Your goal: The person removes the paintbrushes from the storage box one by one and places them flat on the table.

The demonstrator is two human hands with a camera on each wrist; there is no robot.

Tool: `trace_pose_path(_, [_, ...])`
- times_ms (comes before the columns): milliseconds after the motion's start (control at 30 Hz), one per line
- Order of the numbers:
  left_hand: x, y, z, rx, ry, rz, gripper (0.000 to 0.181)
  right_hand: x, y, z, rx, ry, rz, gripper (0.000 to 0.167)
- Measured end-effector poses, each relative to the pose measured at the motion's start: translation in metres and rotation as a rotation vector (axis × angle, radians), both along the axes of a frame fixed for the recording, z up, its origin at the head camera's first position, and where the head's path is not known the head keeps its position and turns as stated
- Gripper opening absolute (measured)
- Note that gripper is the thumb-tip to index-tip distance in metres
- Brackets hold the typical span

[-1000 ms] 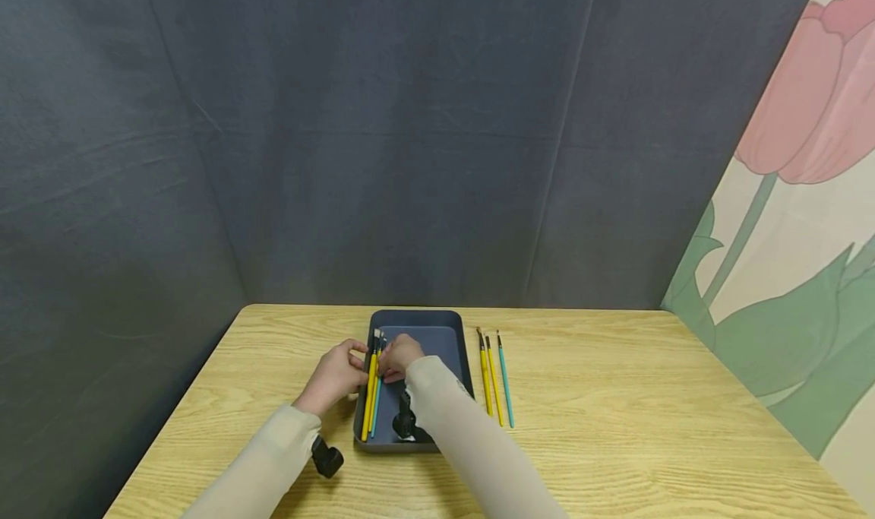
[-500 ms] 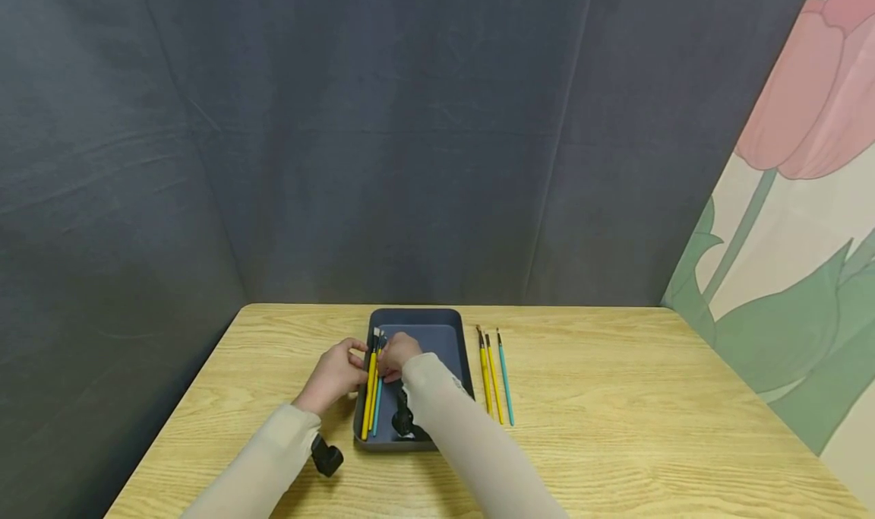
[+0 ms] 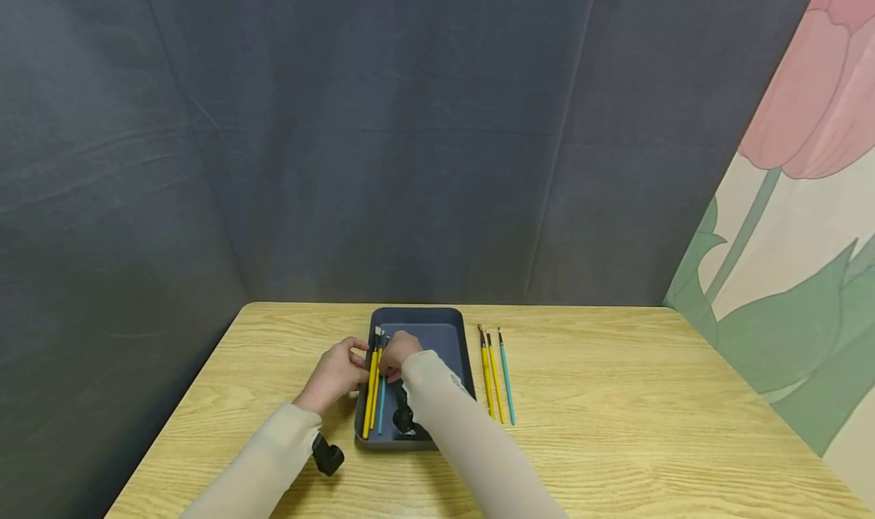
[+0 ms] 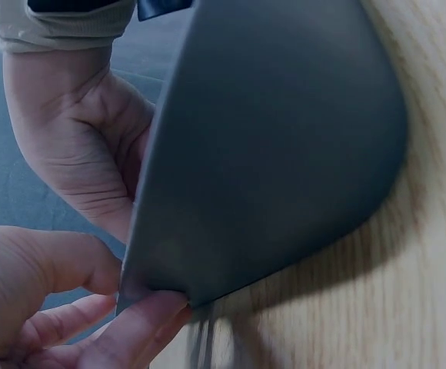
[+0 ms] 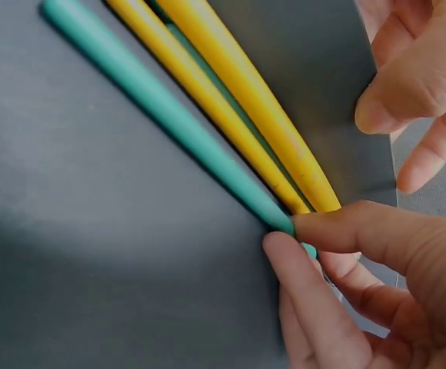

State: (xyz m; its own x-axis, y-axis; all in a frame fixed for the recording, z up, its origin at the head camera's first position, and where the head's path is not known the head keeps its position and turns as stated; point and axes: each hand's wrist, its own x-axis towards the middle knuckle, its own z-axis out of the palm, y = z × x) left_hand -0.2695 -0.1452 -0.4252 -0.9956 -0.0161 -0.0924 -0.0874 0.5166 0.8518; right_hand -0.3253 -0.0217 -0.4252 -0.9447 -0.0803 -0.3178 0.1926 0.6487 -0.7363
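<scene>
My right hand (image 3: 399,354) reaches into a dark grey tray (image 3: 437,335). Its thumb and fingers pinch a teal paintbrush (image 5: 169,127) near the ferrule, and the handle lies along the tray floor. Left of that brush are two yellow paintbrushes (image 3: 370,397), side by side along the tray's left wall. A sliver of green shows between the yellow handles in the right wrist view. My left hand (image 3: 335,375) holds the tray's left wall, thumb inside and fingers outside, as the left wrist view shows with the hand (image 4: 46,300) at the rim.
Two yellow paintbrushes (image 3: 495,382) and a teal paintbrush (image 3: 507,378) lie on the wooden table (image 3: 615,412) right of the tray. A dark curtain (image 3: 410,139) hangs behind, and a tulip-patterned wall (image 3: 786,276) stands at the right.
The teal brush's handle end has swung slightly right, away from the yellow brushes, with my right hand pinching it. My left hand stays on the tray wall.
</scene>
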Motion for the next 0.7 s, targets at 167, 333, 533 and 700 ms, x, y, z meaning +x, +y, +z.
trace_pose_path(167, [0.0000, 0.0007, 0.0003, -0.010, -0.010, 0.003, 0.050, 0.0000, 0.0003, -0.0014, -0.023, -0.004, 0.002, 0.015])
trace_pose_path(333, [-0.0009, 0.0005, 0.0002, -0.014, -0.010, 0.009, 0.050, -0.0003, -0.0008, -0.0013, -0.017, -0.001, 0.012, 0.014])
trace_pose_path(533, [-0.0005, -0.0007, -0.0007, -0.015, -0.003, 0.008, 0.050, 0.0018, -0.0020, -0.0002, 0.034, 0.005, 0.030, 0.013])
trace_pose_path(700, [-0.0006, -0.0004, -0.0014, -0.023, -0.011, 0.011, 0.050, 0.0042, -0.0025, 0.0025, 0.076, 0.002, 0.032, 0.013])
